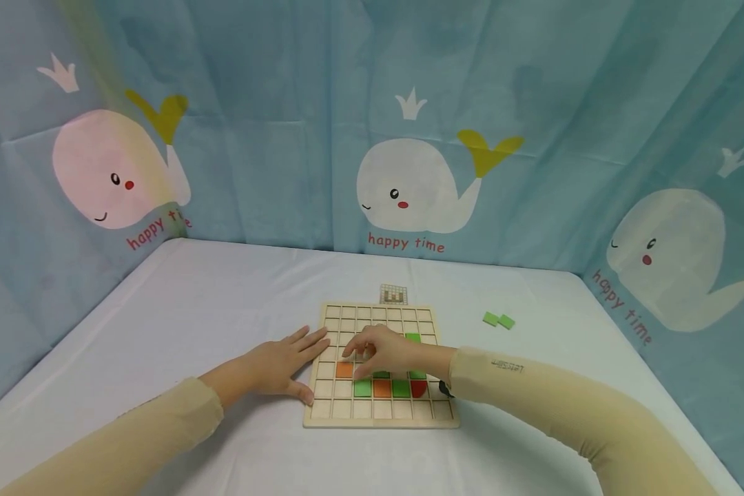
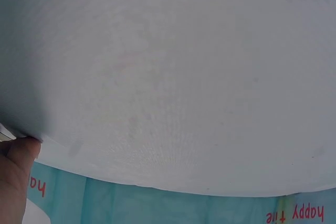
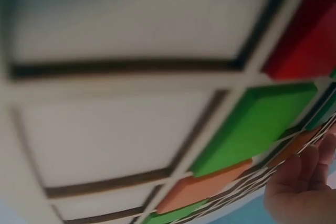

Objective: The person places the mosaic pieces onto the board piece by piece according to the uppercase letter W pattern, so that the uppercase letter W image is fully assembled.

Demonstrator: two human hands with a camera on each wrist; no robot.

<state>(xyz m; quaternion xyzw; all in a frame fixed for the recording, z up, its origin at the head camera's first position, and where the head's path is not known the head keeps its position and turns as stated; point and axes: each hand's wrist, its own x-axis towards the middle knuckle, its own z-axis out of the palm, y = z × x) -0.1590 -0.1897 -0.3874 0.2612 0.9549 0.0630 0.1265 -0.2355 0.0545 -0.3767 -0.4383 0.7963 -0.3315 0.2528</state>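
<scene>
A light wooden grid board [image 1: 322, 411] lies on the white table. My left hand [image 1: 285, 365] rests with spread fingers along its left edge; the left wrist view catches only a little of that hand [image 2: 14, 177]. Over the board's middle is my right hand [image 1: 381, 350], thumb and index finger apart, nothing visible between them. Just left of those fingertips an orange tile [image 1: 344, 370] sits in a cell. One row nearer are a green tile [image 1: 362, 389], a second orange tile [image 1: 381, 390], another green tile [image 1: 401, 389] and a red rounded tile [image 1: 418, 389]. The right hand partly hides other green tiles.
Two loose green tiles [image 1: 491, 319] lie on the table right of the board. Behind the board's far edge is a small card [image 1: 393, 295] with a printed grid pattern. A blue curtain [image 1: 273, 172] with whale pictures surrounds the table's back and sides.
</scene>
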